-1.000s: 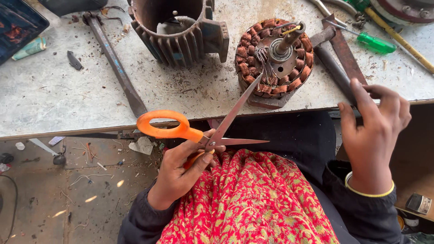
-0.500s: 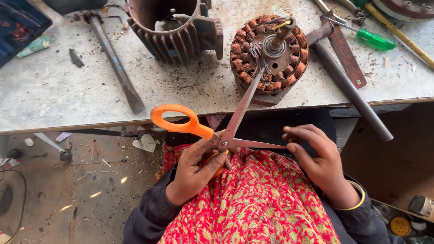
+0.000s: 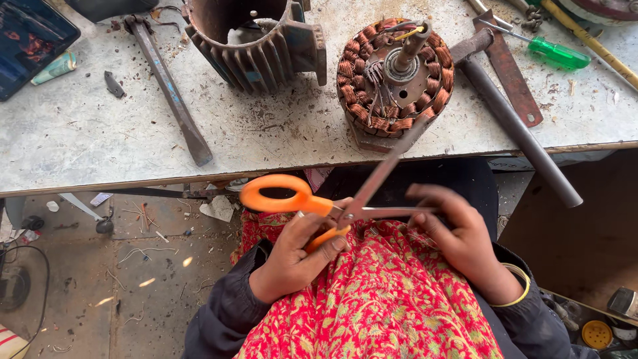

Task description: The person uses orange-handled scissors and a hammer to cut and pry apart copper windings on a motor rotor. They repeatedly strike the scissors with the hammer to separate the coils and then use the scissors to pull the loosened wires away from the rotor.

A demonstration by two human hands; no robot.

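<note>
Two hands share the orange-handled scissors (image 3: pixel 345 199); left hand (image 3: pixel 299 256) grips the handles, right hand (image 3: pixel 458 236) pinches one blade; the other blade slants up-right to the copper-wound stator (image 3: pixel 395 76) at the tabletop's (image 3: pixel 100 139) near edge.

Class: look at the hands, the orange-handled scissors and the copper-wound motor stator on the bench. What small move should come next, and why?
Probably steady the lower blade. The left hand grips the scissors wide open, the right hand touches the lower blade, and the upper tip reaches the stator windings.

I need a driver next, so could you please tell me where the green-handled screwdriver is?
In the head view the green-handled screwdriver lies at the bench's upper right, beside a rusty flat blade, right of the copper-wound stator.
</note>
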